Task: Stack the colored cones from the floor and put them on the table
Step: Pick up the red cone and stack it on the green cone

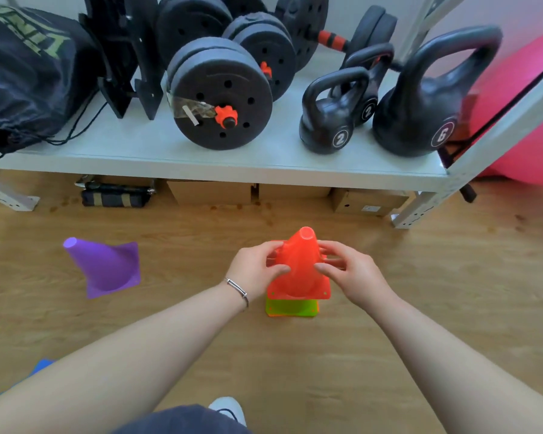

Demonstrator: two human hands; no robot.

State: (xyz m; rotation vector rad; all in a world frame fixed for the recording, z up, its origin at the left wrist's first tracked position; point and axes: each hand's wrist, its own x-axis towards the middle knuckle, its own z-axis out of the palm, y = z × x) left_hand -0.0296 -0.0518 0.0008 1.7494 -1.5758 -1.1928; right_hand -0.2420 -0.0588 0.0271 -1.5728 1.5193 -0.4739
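A red cone (300, 267) sits on top of a stack on the wooden floor; under its base show the edges of a green cone (290, 308) and an orange one below that. My left hand (254, 270) grips the red cone's left side and my right hand (348, 270) grips its right side. A purple cone (105, 267) stands alone on the floor to the left. A blue edge (43, 364), perhaps another cone, peeks out behind my left forearm. The table (232, 170), a low grey shelf, runs across behind the cones.
The shelf holds a black bag (25, 76), dumbbell plates (223, 95) and three kettlebells (329, 117). Cardboard boxes (367, 200) sit under it. A pink exercise ball (521, 104) is at the right. My shoe (229, 408) is at the bottom.
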